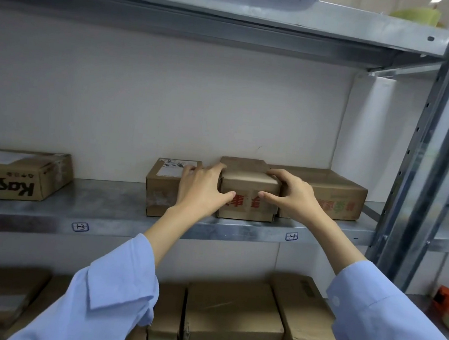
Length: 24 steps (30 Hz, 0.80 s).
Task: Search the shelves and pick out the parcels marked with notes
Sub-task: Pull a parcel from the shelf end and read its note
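Head view, the only one. The step in hand looked like pulling the middle parcel point(249, 185) out for a check. It sat on the middle shelf point(103, 207), between a labelled box point(160, 190) on its left and a flat box point(334, 192) on its right, touching or almost touching both. It had red print on the front. No note showed on the faces in view, so I couldn't tell yet if it was a marked one.

My read on doing it well:
- Draw it straight toward the front edge and keep it level, so neither neighbour dragged along.
- Then tilt it to check the top, back and underside.
- Side gaps were tight, so the grip was better kept high on the top corners than pushed down the sides.
- It looked rigid and probably light, so a two-hand squeeze should have been plenty.
- Main risk was shoving the labelled box out of place.

Pose: both arms reached up and forward, with the blue sleeves point(122, 283) ending short of the wrists.
- The left hand point(201, 192) gripped the parcel's left top corner, fingers curled over the top and thumb on the front face.
- The right hand point(294, 196) mirrored it at the right corner, thumb tip beside the red print.

Both hands were closed on the parcel. Its base appeared flat on the shelf, not yet raised.

The Kasimi box point(15, 175) sat far left and well apart. More brown boxes point(232, 317) were on the shelf below, none touched.
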Each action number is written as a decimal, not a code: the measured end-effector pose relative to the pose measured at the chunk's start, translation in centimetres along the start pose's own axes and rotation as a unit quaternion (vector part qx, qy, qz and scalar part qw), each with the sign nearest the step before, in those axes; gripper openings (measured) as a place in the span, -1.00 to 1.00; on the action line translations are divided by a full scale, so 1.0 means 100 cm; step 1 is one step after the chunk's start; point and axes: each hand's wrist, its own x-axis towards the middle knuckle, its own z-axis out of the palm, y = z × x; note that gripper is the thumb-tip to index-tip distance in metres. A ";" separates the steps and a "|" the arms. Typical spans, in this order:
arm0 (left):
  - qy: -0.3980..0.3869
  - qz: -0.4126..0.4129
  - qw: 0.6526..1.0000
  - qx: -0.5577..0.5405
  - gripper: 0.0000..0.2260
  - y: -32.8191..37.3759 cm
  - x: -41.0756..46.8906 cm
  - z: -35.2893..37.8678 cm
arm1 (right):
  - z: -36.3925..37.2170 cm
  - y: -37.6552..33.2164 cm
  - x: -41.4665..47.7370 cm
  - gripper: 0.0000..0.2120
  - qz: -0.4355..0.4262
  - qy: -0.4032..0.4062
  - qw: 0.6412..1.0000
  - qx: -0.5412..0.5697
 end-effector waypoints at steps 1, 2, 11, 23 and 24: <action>0.010 -0.002 1.000 -0.009 -0.48 0.000 -0.001 0.001 | 0.001 -0.001 -0.001 -0.43 -0.001 0.006 1.000 0.012; 0.023 -0.003 0.999 -0.022 -0.49 -0.001 -0.002 0.002 | 0.001 -0.001 -0.002 -0.44 -0.003 0.014 1.000 0.025; 0.101 0.003 0.967 -0.234 -0.43 -0.002 -0.003 0.001 | -0.011 -0.017 -0.017 -0.50 -0.028 0.091 0.980 0.173; 0.110 -0.023 0.916 -0.385 -0.63 0.010 -0.001 -0.023 | -0.022 -0.033 -0.027 -0.75 -0.004 0.120 0.964 0.238; 0.103 -0.026 0.914 -0.392 -0.62 0.010 -0.002 -0.023 | -0.023 -0.033 -0.027 -0.76 -0.003 0.118 0.964 0.237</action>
